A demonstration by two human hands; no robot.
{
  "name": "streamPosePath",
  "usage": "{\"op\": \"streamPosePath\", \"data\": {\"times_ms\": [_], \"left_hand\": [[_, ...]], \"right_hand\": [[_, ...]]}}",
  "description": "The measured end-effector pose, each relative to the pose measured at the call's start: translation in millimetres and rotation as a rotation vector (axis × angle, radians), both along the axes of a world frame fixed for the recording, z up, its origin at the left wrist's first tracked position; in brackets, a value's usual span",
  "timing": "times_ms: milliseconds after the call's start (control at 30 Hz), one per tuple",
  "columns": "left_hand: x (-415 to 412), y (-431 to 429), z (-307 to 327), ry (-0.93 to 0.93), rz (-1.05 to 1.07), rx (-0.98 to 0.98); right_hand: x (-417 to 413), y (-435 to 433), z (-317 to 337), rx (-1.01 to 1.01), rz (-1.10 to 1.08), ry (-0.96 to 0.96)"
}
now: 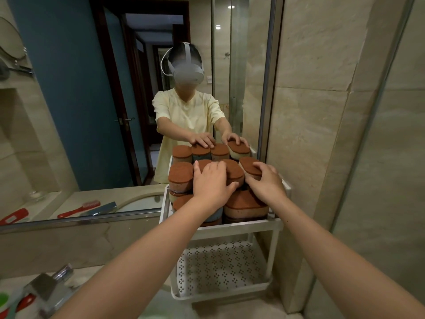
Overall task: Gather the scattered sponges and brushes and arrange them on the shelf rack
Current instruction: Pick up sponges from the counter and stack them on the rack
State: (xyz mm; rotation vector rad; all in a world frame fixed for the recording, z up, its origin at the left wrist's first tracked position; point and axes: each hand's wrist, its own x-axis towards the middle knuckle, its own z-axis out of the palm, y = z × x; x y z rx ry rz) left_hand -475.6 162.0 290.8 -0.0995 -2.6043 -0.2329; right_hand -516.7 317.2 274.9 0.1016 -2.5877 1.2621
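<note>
A white two-tier shelf rack [239, 227] stands on the counter against the mirror. Its top tier holds several brown-topped sponges [180, 174] stacked in layers. My left hand [212, 181] lies flat on the middle sponges of the upper layer, fingers spread, thumb hooked over a sponge's edge. My right hand [268, 180] curls over the rightmost sponge [249, 166], fingers on its top and side. The lower perforated tier [218, 265] holds nothing. A red brush [25, 303] lies partly hidden at the bottom left.
The mirror behind the rack reflects a person, the sponges and a red brush [79, 209]. A chrome faucet [49, 287] stands at the lower left beside a green object [3, 300]. A marble wall and a glass panel close the right side.
</note>
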Motion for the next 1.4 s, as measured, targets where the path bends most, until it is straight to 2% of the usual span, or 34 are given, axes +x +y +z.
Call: {"op": "streamPosePath", "data": {"times_ms": [100, 233, 400, 500, 633, 1033, 1400], "left_hand": [[7.2, -3.3, 1.7, 0.009, -0.034, 0.091], [26.9, -12.6, 1.8, 0.094, -0.056, 0.245], [65.1, -30.6, -4.4, 0.226, -0.045, 0.481], [95.5, -45.5, -12.2, 0.247, -0.037, 0.692], [142.2, -75.9, -25.8, 0.298, 0.022, 0.806], [293.6, -176.5, -84.0, 0.328, 0.387, 0.868], [521.3, -228.1, -128.3, 0.414, 0.788, 0.952]], "right_hand": [[7.9, 0.0, 2.1, 0.004, 0.003, 0.018], [28.4, -10.6, 8.5, -0.019, -0.024, 0.163], [66.8, -41.0, 16.5, -0.174, 0.113, 0.359], [93.5, -66.0, 16.4, -0.225, 0.258, 0.389], [130.5, -107.9, 9.8, -0.270, 0.445, 0.342], [251.1, -235.5, -61.5, -0.255, 0.764, 0.125], [446.7, -323.3, -108.8, -0.117, 1.190, 0.001]]}}
